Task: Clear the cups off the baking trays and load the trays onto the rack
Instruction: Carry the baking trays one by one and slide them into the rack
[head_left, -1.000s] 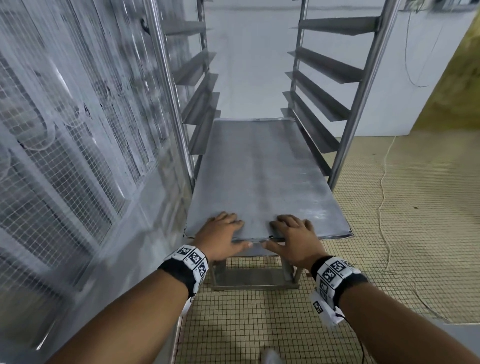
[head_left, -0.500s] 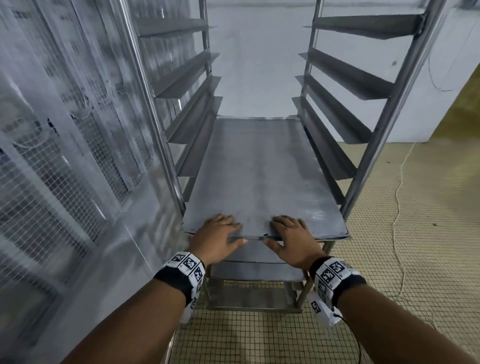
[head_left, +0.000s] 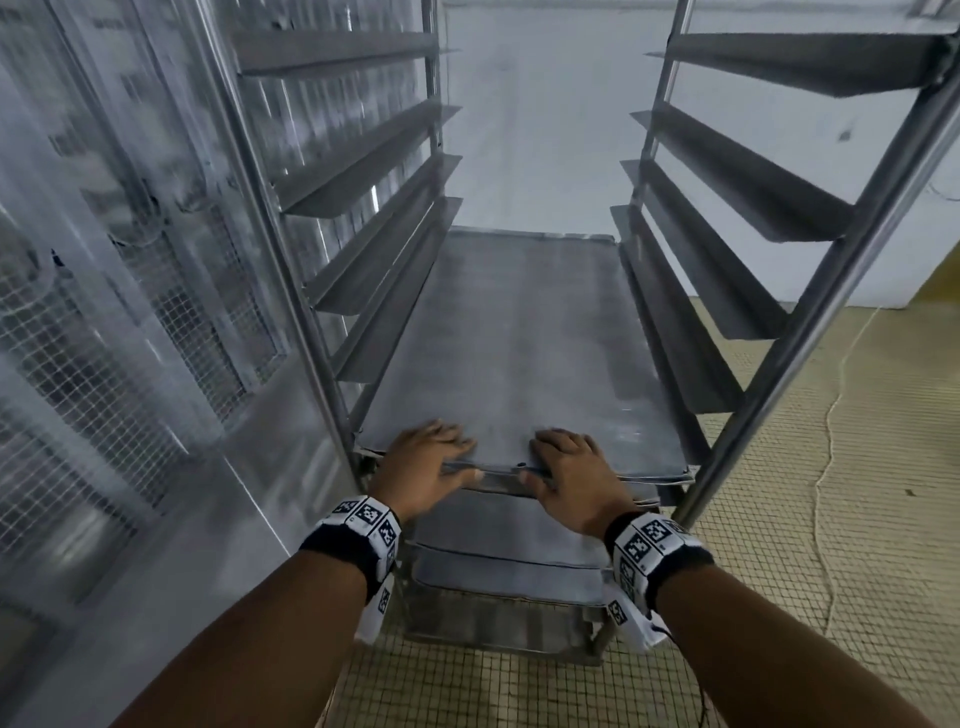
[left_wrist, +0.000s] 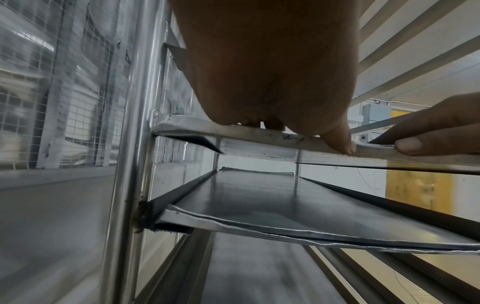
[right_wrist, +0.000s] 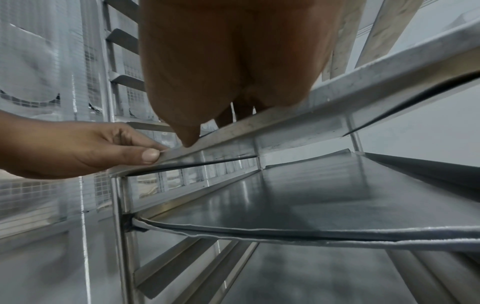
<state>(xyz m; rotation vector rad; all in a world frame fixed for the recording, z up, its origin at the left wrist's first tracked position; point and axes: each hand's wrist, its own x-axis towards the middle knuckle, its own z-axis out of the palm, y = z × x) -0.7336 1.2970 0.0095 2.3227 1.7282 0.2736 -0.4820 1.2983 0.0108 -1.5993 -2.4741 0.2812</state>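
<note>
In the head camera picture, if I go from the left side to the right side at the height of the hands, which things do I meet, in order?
Mesh panel → rack's left front post → left hand → right hand → rack's right front post → tiled floor. Both hands lie on the near edge of the top tray.

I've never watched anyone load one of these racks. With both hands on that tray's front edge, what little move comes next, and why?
Probably one last short push, then let go. The left hand and right hand hold the front edge of the top tray, which already sits deep between the rack rails, its front lip near the front posts. Trays below look seated.
</note>
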